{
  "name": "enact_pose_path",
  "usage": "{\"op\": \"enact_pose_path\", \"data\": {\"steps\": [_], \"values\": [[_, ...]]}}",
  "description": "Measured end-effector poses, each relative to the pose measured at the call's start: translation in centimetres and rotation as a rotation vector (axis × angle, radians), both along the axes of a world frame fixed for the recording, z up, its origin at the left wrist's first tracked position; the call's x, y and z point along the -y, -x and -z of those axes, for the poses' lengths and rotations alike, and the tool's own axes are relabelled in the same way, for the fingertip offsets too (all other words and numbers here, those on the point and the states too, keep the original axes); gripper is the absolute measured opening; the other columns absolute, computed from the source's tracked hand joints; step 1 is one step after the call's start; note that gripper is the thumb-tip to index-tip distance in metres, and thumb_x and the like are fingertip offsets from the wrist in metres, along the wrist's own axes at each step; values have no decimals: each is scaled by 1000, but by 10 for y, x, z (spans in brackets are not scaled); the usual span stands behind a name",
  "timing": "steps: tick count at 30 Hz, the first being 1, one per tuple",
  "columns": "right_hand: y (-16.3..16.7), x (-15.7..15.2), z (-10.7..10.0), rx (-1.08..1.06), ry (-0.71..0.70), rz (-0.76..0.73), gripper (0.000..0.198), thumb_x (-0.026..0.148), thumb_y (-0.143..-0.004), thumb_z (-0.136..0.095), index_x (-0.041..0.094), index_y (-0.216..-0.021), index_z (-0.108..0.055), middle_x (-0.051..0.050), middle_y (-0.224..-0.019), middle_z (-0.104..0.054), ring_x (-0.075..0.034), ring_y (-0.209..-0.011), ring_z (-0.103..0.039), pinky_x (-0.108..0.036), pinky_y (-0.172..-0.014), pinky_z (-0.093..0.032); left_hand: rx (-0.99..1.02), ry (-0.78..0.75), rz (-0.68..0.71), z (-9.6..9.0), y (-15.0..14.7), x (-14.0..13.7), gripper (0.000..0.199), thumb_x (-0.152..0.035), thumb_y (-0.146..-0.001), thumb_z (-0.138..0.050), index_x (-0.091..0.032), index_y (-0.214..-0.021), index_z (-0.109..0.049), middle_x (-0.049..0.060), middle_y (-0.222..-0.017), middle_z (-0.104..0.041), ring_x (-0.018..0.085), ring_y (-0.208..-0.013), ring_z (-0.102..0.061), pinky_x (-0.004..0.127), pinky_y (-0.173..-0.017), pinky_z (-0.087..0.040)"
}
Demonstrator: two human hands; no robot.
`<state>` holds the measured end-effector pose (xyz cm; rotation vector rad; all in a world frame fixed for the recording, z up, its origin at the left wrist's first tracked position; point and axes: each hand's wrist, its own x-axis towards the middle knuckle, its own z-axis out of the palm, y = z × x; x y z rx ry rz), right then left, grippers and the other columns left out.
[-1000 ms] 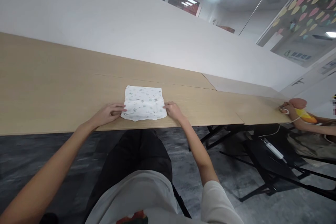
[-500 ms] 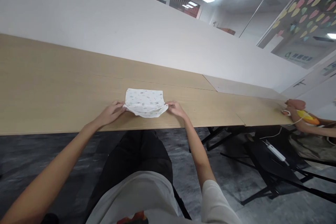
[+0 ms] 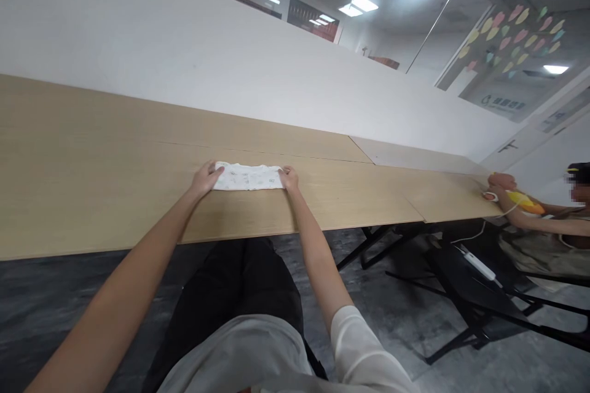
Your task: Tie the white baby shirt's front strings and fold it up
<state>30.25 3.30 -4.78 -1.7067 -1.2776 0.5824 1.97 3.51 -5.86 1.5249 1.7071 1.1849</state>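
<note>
A white cloth with a small printed pattern lies folded into a narrow strip on the wooden table. My left hand grips its left end, thumb on top and fingers at the far side. At the right end, my right hand holds the cloth in the same way. The fingertips of both hands are partly hidden behind the cloth's ends.
A white wall with glass above it runs along the table's far side. Far right, another person's arm rests near a yellow and orange object. A black folding chair holds a white power strip.
The cloth's near edge has been folded away from me, turning the wider piece into a narrow strip. Both hands have moved forward and now grip its ends.
</note>
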Motion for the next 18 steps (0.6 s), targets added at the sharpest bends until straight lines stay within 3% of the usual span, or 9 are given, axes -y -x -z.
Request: {"op": "enact_pose_path", "data": {"steps": [4,8,12,15,18], "values": [[5,9,5,85,-10,-16,38,23,-85,-61,16,-122,-62,-9,-106,-73,-20,-99,-67,-31,-96,-49,-134,-33,12,5,2,14,72,-42,-80,-63,-14,-145,-48,14,-126,-68,29,-114,-65,41,-105,-47],[4,17,6,115,-23,-56,39,22,-87,-54,15,-125,-60,-11,-110,-72,-21,-100,-66,-33,-96,-50,-176,-26,-39,3,5,22,72,-41,-78,-64,-14,-143,-49,13,-113,-72,30,-107,-67,42,-100,-49],[1,21,7,165,-28,-119,42,17,-84,-51,11,-125,-61,-14,-115,-70,-21,-102,-64,-35,-99,-48,-179,-34,15,6,5,28,67,-40,-79,-60,-16,-140,-52,13,-112,-72,29,-106,-67,41,-97,-50],[6,28,1,173,-121,-93,39,12,-79,-53,12,-116,-66,-17,-118,-67,-24,-114,-60,-39,-108,-43,-206,-47,48,7,4,32,64,-39,-79,-57,-16,-139,-54,13,-119,-70,28,-111,-64,41,-100,-48],[24,57,-22,91,-289,-70,30,17,-85,-52,14,-110,-68,-16,-117,-66,-25,-119,-58,-41,-110,-42,-266,-93,58,6,3,33,62,-39,-78,-56,-14,-136,-56,15,-129,-66,30,-118,-60,42,-105,-45]]}}
